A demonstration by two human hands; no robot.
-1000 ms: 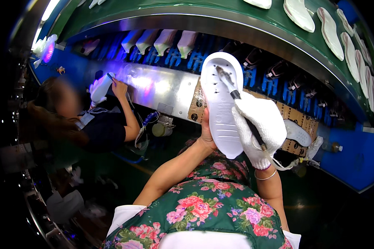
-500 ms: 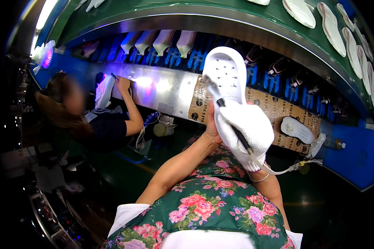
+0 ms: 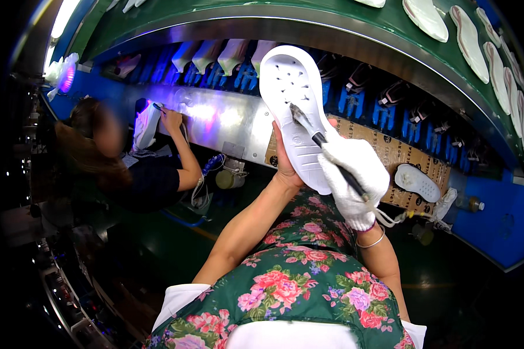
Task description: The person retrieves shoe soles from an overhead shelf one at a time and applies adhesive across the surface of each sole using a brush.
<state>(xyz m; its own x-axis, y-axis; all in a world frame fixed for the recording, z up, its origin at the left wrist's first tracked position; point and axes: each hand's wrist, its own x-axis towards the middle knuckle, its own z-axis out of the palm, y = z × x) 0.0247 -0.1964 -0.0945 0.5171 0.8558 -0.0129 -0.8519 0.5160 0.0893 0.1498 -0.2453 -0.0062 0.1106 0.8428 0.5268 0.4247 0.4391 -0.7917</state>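
Observation:
A white shoe sole is held up in front of me, its recessed inner face with small holes turned toward me. My bare left hand is closed around its left edge from beneath, most of the fingers hidden behind it. In a white knit glove, my right hand grips a black-handled brush. The brush's bristles rest on or just over the middle of the inner face, below the holes. From the handle's rear end a pale thin tube runs off to the right.
Another white sole lies on the cardboard over the metal bench, near a bottle. Shoe uppers hang on blue racks behind. More soles line the green upper shelf. A co-worker sits at left holding a shoe.
My left hand has shifted the sole left and slightly up, uncovering more of its near end. The brush tip has gone from the sole's left rim to the middle of its inner face.

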